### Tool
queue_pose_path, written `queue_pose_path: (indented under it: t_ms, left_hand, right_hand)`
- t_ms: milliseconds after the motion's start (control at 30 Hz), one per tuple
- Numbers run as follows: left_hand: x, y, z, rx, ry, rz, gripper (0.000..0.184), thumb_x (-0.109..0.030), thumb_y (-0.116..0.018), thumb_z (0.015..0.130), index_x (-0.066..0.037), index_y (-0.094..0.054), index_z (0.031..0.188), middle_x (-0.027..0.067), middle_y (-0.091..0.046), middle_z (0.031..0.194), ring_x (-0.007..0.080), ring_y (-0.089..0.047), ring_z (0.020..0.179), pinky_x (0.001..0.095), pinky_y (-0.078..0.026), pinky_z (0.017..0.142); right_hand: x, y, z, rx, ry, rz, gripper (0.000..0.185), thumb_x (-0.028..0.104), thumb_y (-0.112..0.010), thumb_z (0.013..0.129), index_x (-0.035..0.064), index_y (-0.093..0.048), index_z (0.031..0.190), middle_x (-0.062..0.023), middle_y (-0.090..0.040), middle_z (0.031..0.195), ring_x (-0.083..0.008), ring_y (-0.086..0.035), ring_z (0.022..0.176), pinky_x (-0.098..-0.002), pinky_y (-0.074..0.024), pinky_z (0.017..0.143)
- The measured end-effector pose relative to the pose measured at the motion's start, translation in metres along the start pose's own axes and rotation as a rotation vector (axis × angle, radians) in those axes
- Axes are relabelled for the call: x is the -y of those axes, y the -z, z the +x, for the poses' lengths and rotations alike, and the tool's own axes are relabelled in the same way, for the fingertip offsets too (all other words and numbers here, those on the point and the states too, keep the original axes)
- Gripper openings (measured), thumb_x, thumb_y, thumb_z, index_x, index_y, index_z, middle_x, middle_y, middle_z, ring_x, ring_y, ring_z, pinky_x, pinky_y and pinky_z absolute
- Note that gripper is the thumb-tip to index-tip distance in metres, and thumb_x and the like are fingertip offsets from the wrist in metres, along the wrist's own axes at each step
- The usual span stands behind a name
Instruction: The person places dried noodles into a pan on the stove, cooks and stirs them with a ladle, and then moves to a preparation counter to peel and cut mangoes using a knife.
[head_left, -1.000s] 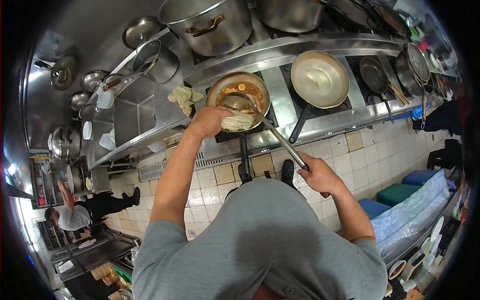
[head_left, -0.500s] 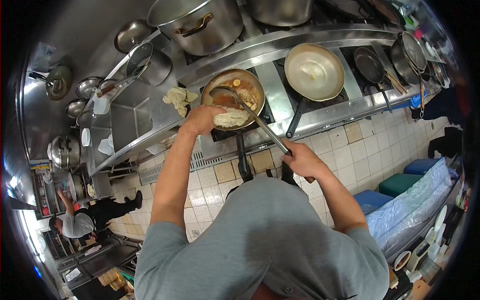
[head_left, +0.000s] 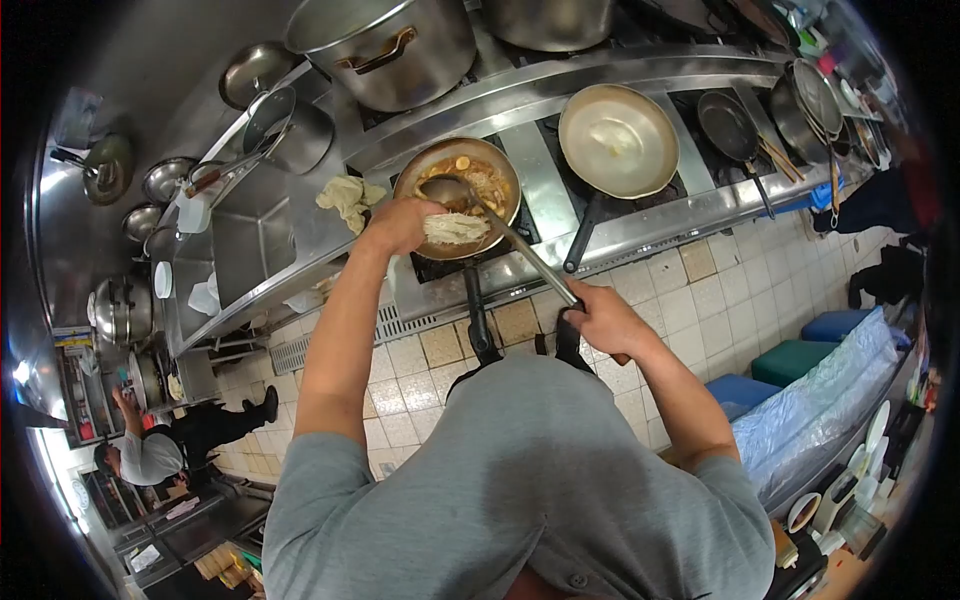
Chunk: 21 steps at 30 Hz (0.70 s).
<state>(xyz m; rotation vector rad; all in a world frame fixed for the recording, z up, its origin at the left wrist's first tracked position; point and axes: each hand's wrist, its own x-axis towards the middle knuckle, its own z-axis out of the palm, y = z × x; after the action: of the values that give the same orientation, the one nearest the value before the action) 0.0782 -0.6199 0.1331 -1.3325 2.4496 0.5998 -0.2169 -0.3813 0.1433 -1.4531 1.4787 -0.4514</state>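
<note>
A frying pan on the near left burner holds reddish-brown sauce with pale pieces and a round yellowish slice in it. My left hand is closed at the pan's near left rim, gripping one end of a bundle of pale thin strands. The bundle lies over the front of the pan; I cannot tell if it is noodles or enoki mushrooms. Closed round the handle of a long metal ladle is my right hand. The ladle's bowl rests in the sauce. The pan's black handle points toward me.
A wide pale pan sits on the burner to the right, beyond it a small dark pan. Large pots stand behind. A crumpled cloth lies left of the pan, near a sink. Another person is far left.
The ladle's bowl has shifted slightly in the pan, and the sauce and pieces have been stirred about. Both hands keep their grips. The whole view has moved slightly.
</note>
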Motion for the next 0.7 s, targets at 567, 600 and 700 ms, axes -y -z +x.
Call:
queue_pose_path:
  t_ms: [567, 600, 700]
  left_hand:
    - [0.023, -0.016, 0.015, 0.011, -0.053, 0.01, 0.05, -0.006, -0.073, 0.074, -0.024, -0.069, 0.121, 0.0109, -0.072, 0.108, 0.0303, -0.068, 0.1, 0.038, -0.053, 0.086]
    - [0.022, -0.016, 0.015, 0.022, -0.027, 0.012, 0.051, -0.006, -0.073, 0.074, -0.024, -0.069, 0.121, 0.0112, -0.072, 0.107, 0.0303, -0.068, 0.099, 0.0381, -0.053, 0.086]
    - [0.017, -0.012, 0.019, 0.05, -0.011, 0.025, 0.053, -0.006, -0.074, 0.073, -0.024, -0.068, 0.122, 0.0116, -0.072, 0.106, 0.0302, -0.068, 0.098, 0.038, -0.053, 0.086]
  right_hand:
    - [0.014, 0.01, -0.033, 0.009, -0.149, 0.135, 0.053, 0.005, -0.053, 0.089, 0.0022, -0.044, 0.142, -0.0223, -0.065, 0.073, -0.0275, -0.053, 0.034, -0.0399, -0.045, 0.036]
    - [0.006, 0.009, -0.036, -0.001, -0.088, 0.106, 0.053, 0.004, -0.053, 0.089, 0.0023, -0.044, 0.142, -0.0213, -0.064, 0.072, -0.0273, -0.053, 0.035, -0.0395, -0.0444, 0.035]
    - [0.002, 0.009, -0.041, 0.013, -0.102, 0.122, 0.051, 0.003, -0.052, 0.089, 0.0021, -0.046, 0.14, -0.0205, -0.063, 0.07, -0.0268, -0.052, 0.034, -0.039, -0.044, 0.035]
